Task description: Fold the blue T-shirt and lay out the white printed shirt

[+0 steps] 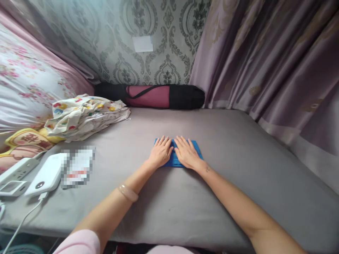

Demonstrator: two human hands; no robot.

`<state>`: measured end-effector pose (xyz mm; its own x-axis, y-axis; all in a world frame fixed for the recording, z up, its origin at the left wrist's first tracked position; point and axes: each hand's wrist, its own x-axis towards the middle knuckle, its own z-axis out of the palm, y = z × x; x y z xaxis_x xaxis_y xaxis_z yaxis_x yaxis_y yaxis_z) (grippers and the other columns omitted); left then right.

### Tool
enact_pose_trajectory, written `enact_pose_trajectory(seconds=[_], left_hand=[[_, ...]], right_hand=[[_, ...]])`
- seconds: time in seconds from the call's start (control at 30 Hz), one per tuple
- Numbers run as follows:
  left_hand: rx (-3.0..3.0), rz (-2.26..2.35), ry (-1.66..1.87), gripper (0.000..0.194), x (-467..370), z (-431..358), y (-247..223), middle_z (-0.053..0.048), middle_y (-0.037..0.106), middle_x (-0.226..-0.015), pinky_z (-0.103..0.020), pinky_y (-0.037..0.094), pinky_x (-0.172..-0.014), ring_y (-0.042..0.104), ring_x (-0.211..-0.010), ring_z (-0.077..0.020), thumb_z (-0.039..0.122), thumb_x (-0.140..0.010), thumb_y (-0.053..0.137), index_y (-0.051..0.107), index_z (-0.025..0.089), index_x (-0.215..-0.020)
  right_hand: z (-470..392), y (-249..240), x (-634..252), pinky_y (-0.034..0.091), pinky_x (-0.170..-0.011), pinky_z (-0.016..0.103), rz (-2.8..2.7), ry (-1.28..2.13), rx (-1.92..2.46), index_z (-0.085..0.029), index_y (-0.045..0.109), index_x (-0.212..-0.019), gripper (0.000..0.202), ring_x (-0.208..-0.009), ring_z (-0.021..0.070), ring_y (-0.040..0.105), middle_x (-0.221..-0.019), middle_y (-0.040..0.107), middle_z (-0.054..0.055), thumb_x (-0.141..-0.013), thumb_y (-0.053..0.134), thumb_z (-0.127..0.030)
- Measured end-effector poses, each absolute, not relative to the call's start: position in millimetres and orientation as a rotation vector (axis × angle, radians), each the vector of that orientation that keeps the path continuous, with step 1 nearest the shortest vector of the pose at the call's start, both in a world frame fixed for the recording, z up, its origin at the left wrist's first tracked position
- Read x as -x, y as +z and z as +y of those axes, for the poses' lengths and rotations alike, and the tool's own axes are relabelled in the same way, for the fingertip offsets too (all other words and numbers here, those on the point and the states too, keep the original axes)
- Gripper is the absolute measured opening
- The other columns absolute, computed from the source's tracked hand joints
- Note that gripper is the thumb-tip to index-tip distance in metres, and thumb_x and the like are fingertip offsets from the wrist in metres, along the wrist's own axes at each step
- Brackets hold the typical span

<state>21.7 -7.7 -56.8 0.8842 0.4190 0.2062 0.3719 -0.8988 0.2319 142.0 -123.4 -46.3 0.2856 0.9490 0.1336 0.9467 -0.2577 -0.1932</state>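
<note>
On my remote feed the left hand (161, 152) and right hand (186, 152) lie palms down, side by side, on a flat blue item (174, 162), fingers stretched out straight rather than curled around it. I find that item near the middle of the grey sheet (225, 208), part of it showing between the 2 hands. To the left I see a white device (49, 173) and a crumpled patterned cloth (84, 118); at the back, a long black-and-pink bag (152, 97)

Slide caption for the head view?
Left hand and right hand lie palms down on a flat blue item atop a grey surface.
</note>
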Motion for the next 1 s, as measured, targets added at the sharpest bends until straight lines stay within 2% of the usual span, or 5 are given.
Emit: enact_pose_trajectory(seconds=[0.4, 0.63, 0.73, 0.83, 1.0], left_hand=[[-2.87, 0.828, 0.258, 0.061, -5.6, 6.0, -58.7, -0.016, 0.026, -0.152, -0.046, 0.02, -0.113, 0.019, -0.142, -0.0288, 0.05, -0.095, 0.028, 0.031, 0.014, -0.144], [-2.84, 0.956, 0.22, 0.063, 5.6, 11.6, -74.3, -0.021, 0.036, -0.146, -0.046, 0.028, -0.107, 0.033, -0.136, -0.0318, 0.051, -0.094, 0.029, 0.034, 0.01, -0.141], [-2.745, 1.048, 0.356, 0.064, 9.3, 14.9, -65.8, -0.022, 0.054, -0.128, -0.039, 0.037, -0.099, 0.05, -0.12, -0.0306, 0.053, -0.089, 0.04, 0.041, 0.006, -0.134], [-2.48, 1.145, 0.279, 0.051, 14.3, 22.0, -52.7, -0.017, 0.066, -0.103, -0.032, 0.044, -0.086, 0.061, -0.101, -0.0263, 0.047, -0.086, 0.046, 0.054, 0.008, -0.117], [-2.179, 1.153, 0.113, 0.031, 14.4, 35.4, -38.9, -0.006, 0.065, -0.069, -0.027, 0.043, -0.059, 0.063, -0.067, -0.0218, 0.046, -0.073, 0.059, 0.061, 0.015, -0.08]], right_hand=[[-137.5, -43.9, -149.6, 0.005, -0.114, 0.051, -1.637, 0.006, 2.432, -0.015, 0.027, -0.148, 0.056, -0.144, 0.0239, 0.008, -0.156, 0.017, 0.009, -0.097, 0.022, -0.037], [-147.6, -58.6, -155.1, 0.014, -0.114, 0.049, -1.579, 0.182, 2.442, -0.015, 0.031, -0.146, 0.058, -0.143, 0.0247, 0.014, -0.154, 0.022, 0.01, -0.095, 0.026, -0.042], [-155.2, -50.8, -170.0, 0.029, -0.109, 0.039, -1.369, 0.115, 2.378, -0.015, 0.04, -0.141, 0.053, -0.136, 0.0219, 0.033, -0.147, 0.038, 0.013, -0.095, 0.028, -0.038], [-169.4, -40.9, -184.3, 0.043, -0.093, 0.034, -1.018, 0.112, 2.535, -0.015, 0.059, -0.119, 0.046, -0.11, 0.023, 0.059, -0.115, 0.065, 0.015, -0.096, 0.025, -0.035], [-176.5, -32.7, -180.9, 0.047, -0.08, 0.036, -0.908, 0.28, 2.646, -0.017, 0.067, -0.092, 0.039, -0.094, 0.0282, 0.065, -0.098, 0.069, 0.016, -0.091, 0.038, -0.044]])
